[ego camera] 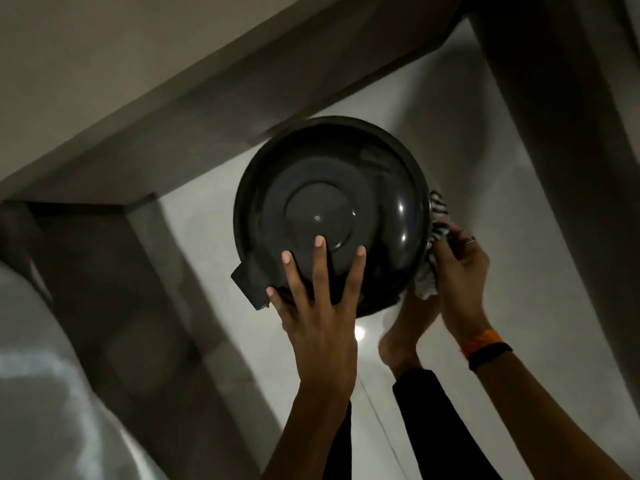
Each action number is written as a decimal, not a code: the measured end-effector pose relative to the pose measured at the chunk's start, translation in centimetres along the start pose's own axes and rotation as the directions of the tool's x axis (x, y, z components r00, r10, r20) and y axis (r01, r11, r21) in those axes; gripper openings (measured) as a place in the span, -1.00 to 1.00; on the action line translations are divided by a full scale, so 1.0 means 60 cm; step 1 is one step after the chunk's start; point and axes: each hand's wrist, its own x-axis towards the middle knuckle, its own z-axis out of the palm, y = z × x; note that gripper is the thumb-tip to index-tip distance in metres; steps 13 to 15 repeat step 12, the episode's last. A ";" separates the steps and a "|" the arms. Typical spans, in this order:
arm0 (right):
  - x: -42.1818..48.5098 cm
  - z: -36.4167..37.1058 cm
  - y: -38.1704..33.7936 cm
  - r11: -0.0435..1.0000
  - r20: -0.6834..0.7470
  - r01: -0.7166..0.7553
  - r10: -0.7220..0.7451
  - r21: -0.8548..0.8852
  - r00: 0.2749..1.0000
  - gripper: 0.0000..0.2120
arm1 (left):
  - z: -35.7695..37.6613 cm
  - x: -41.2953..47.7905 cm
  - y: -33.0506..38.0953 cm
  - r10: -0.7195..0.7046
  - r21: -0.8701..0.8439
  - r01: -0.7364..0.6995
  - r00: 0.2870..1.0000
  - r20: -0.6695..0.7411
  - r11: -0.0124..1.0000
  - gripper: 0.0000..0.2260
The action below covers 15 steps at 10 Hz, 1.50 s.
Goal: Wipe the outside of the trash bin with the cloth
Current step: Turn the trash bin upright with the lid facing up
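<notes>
A round black trash bin (381, 188) with a glossy domed lid stands on the pale floor, seen from straight above. My left hand (318, 299) lies flat on the near part of the lid, fingers spread, holding nothing. My right hand (460, 271) presses a black-and-white striped cloth (437, 216) against the bin's right outer side. Most of the bin's wall is hidden beneath the lid. A black pedal tab (251, 284) sticks out at the bin's near left.
A grey wall and step edge (180, 109) run diagonally behind and left of the bin. My bare foot (405, 337) stands just near the bin's right. A dark upright surface (554, 133) rises at the right. White fabric (52, 375) fills the lower left.
</notes>
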 end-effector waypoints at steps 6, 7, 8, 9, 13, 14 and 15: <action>0.048 0.056 -0.281 0.547 0.456 0.721 -0.559 -0.425 0.693 -0.75 | -0.126 0.146 -0.039 0.035 -0.163 -0.059 0.989 -0.145 0.985 -0.25; 0.094 0.166 -0.391 0.225 0.529 0.895 -0.741 -0.385 0.413 -0.78 | -0.210 0.270 -0.067 0.035 -0.178 -0.087 0.960 -0.278 0.980 -0.34; 0.134 0.250 -0.456 0.040 0.574 0.893 -0.753 -0.448 0.321 -0.77 | -0.257 0.349 -0.095 0.033 -0.146 -0.088 0.937 -0.347 0.985 -0.35; 0.201 0.335 -0.486 -0.056 0.748 0.814 -0.437 -0.578 0.501 -0.54 | -0.289 0.448 -0.130 0.042 -0.083 -0.069 0.956 -0.291 0.994 -0.32; 0.211 0.363 -0.493 -0.112 0.741 0.768 -0.383 -0.630 0.552 -0.29 | -0.292 0.494 -0.167 -0.034 -0.180 0.013 0.993 -0.112 0.984 -0.29; 0.211 0.363 -0.493 -0.112 0.741 0.768 -0.383 -0.630 0.552 -0.29 | -0.292 0.494 -0.167 -0.034 -0.180 0.013 0.993 -0.112 0.984 -0.29; 0.211 0.363 -0.493 -0.112 0.741 0.768 -0.383 -0.630 0.552 -0.29 | -0.292 0.494 -0.167 -0.034 -0.180 0.013 0.993 -0.112 0.984 -0.29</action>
